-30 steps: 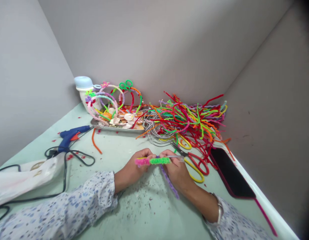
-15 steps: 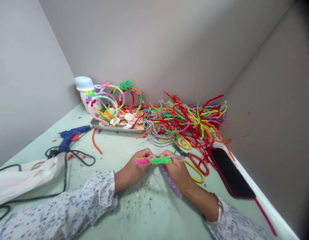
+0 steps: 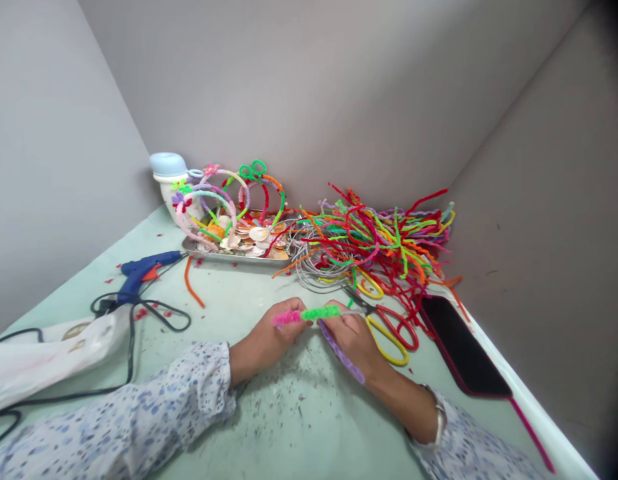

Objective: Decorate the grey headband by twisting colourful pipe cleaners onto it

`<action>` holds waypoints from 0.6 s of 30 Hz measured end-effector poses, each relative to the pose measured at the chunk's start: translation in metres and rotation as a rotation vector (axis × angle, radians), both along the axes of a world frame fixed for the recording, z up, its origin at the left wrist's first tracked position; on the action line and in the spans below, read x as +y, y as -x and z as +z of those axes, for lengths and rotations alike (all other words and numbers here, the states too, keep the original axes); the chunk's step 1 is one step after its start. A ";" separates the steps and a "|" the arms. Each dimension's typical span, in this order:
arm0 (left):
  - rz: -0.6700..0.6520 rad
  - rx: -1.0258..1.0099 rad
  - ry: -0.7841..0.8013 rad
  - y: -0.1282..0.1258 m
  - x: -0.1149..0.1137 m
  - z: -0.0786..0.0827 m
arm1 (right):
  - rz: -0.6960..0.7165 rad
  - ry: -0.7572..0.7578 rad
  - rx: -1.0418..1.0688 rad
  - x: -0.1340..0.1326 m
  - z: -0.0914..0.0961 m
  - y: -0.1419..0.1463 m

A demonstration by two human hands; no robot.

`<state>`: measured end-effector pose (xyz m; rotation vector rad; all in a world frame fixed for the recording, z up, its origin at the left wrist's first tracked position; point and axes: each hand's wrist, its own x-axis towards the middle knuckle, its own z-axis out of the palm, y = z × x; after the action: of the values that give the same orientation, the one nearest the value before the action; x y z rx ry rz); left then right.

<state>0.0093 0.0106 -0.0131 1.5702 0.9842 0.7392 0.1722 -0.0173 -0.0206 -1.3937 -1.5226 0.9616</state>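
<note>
My left hand [image 3: 269, 337] pinches the pink end of a thin rod wrapped in pink and green pipe cleaner [image 3: 309, 314]. My right hand [image 3: 353, 340] grips the rod's other end, past the green wrap, and also holds a purple pipe cleaner [image 3: 341, 353] that trails down across its palm. Both hands rest close together on the pale green table [image 3: 289, 413]. Right of my right hand lie red and yellow scissors [image 3: 389, 327].
A heap of coloured pipe cleaners [image 3: 383, 243] and coiled wire fills the back right. A metal tray [image 3: 239, 253] holds shells and pipe-cleaner hoops beside a white jar [image 3: 171, 180]. A blue glue gun [image 3: 139, 273] with black cord lies left. A dark phone [image 3: 463, 350] lies right.
The wrapped rod has tilted, its right end lifting slightly. My right hand has shifted a little along it, and the purple pipe cleaner has swung with it.
</note>
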 end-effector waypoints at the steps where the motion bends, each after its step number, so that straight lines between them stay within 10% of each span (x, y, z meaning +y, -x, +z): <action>1: -0.005 -0.018 0.013 0.000 0.001 -0.003 | 0.002 0.001 0.009 0.000 -0.001 0.000; 18: 0.055 -0.197 0.209 -0.001 0.005 -0.003 | 0.040 -0.104 0.101 0.004 -0.016 -0.004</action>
<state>0.0102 0.0151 -0.0162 1.2688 0.9302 0.7870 0.1762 -0.0138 -0.0364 -1.2276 -1.5078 0.9494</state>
